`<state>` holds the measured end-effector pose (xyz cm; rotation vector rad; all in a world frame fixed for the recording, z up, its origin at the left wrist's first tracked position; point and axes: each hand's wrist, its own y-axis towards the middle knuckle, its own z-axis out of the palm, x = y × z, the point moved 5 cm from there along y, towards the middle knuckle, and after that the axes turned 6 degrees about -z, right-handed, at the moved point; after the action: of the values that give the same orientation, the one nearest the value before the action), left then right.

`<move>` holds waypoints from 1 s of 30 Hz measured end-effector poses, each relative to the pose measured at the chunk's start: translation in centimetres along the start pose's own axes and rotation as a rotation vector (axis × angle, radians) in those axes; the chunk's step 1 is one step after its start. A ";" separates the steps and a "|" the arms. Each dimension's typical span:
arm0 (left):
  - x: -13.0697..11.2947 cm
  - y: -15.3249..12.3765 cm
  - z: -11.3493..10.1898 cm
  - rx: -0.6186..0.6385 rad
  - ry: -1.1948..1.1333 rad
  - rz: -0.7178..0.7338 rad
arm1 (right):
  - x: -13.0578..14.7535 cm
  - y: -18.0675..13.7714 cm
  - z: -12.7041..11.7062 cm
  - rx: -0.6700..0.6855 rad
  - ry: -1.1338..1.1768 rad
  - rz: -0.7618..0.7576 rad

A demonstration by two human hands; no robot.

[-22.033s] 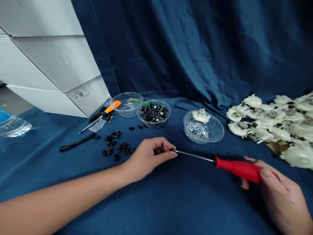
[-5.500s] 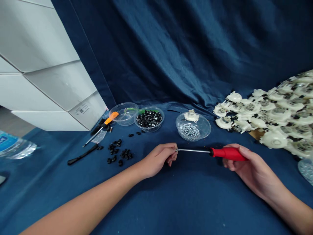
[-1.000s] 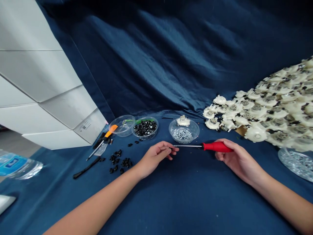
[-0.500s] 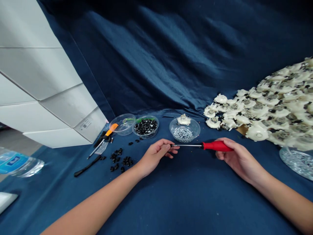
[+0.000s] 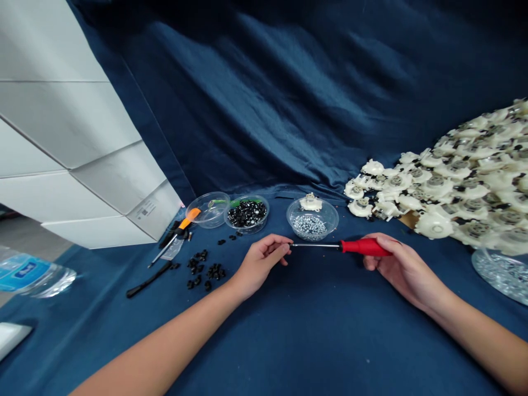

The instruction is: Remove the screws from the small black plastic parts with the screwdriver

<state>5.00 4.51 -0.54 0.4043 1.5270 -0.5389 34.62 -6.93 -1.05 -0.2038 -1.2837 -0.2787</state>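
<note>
My right hand is closed around the red handle of a screwdriver, its shaft level and pointing left. At the tip of the shaft, the thumb and forefinger of my left hand are pinched together. Something small and dark shows between those fingertips, too little of it to name. Just beyond the shaft stands a clear bowl with small silvery screws in it. A cream plastic part rests at that bowl's far side.
Cream plastic housings are heaped at the right, above another clear container. A bowl of black parts, loose black pieces, and an orange-handled screwdriver lie left. White boxes and a water bottle stand farther left.
The other fingers of my left hand have curled in from beneath the screwdriver tip. The screwdriver and my right hand have hardly moved.
</note>
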 end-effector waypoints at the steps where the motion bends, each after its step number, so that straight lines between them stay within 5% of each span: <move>1: 0.0 0.0 -0.2 -0.019 0.005 0.001 | -0.1 0.0 0.0 0.001 -0.012 -0.007; 10: 0.2 0.0 -0.8 -0.120 0.092 0.044 | -0.3 -0.2 -0.8 -0.027 -0.139 -0.106; 30: 0.1 0.0 -1.0 -0.121 0.123 0.043 | 0.3 0.0 -2.3 0.009 -0.557 -0.270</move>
<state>4.21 5.10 -0.62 0.3818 1.6561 -0.3917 36.85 -7.65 -1.43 -0.1009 -1.8693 -0.4679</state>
